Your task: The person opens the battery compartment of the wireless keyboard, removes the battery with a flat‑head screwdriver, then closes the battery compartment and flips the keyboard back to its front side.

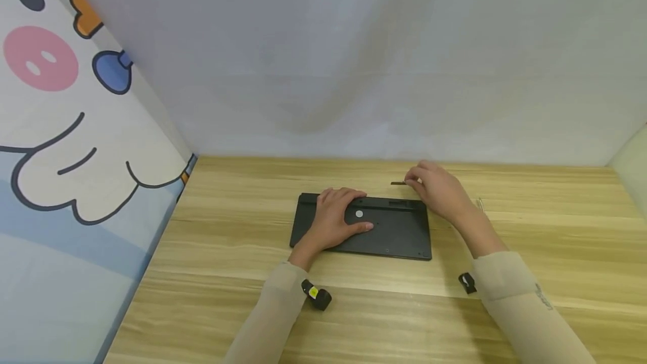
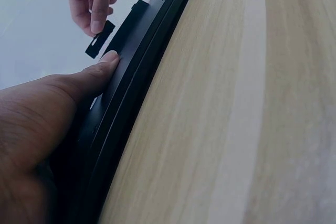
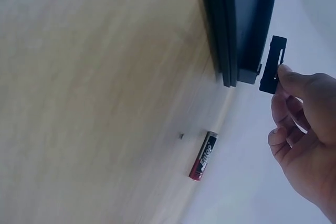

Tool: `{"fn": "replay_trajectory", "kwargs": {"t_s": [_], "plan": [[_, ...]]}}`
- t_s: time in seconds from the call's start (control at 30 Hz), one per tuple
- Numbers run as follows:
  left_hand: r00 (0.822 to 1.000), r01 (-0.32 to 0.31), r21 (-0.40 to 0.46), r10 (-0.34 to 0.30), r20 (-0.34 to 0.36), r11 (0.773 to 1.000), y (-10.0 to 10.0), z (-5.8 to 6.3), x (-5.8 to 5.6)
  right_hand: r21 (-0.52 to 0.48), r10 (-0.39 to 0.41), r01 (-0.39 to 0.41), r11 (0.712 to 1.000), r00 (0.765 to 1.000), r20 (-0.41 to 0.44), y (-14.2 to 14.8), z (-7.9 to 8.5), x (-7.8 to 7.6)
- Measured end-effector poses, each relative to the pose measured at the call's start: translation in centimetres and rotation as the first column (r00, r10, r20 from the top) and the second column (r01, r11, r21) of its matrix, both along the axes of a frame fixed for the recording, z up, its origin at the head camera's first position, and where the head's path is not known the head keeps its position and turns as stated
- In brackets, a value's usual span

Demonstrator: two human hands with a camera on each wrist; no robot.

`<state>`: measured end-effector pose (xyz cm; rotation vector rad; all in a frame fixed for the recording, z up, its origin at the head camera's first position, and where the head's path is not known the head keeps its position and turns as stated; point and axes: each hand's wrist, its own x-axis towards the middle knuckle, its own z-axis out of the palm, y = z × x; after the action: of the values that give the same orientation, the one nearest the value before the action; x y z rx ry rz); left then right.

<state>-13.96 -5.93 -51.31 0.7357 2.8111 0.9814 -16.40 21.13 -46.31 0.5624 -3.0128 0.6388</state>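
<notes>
In the head view, the left hand (image 1: 332,222) rests across a flat black device (image 1: 391,237) on the wooden table (image 1: 202,308), thumb set apart from the fingers — the thumb on the upper face, the fingers towards the far edge. The right hand (image 1: 443,192), beyond the device's far right corner, pinches a thin black strip (image 1: 397,183) that juts leftward from the fingertips. The strip is apart from the device, just beyond a slot (image 1: 399,203) near its far edge.

In the left wrist view, the left thumb lies nearly straight, its tip touching the device. The strip hangs below the right hand's fingertips, near that thumb, with a narrow opening showing in it.

In the right wrist view, the right thumb presses the strip near one end; the other fingers curl behind — how they meet it is partly hidden. The strip stands just beside the device's end, and a red-and-black battery (image 3: 203,156) lies on the table, apart from the hand.
</notes>
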Motion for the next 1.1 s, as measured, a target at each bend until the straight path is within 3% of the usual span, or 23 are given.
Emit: {"fn": "replay_trajectory", "kwargs": {"t_s": [0.37,1.1], "plan": [[1.0,-0.007,-0.005,0.007,-0.006,1.0,0.0,-0.1,-0.1,0.001,0.008,-0.008,1.0,0.999,-0.041,0.0,0.5,0.9],[1.0,-0.012,-0.004,0.012,-0.016,1.0,0.2,-0.4,-0.1,-0.007,0.016,-0.016,1.0,0.999,-0.048,-0.1,-0.3,2.4]]}}
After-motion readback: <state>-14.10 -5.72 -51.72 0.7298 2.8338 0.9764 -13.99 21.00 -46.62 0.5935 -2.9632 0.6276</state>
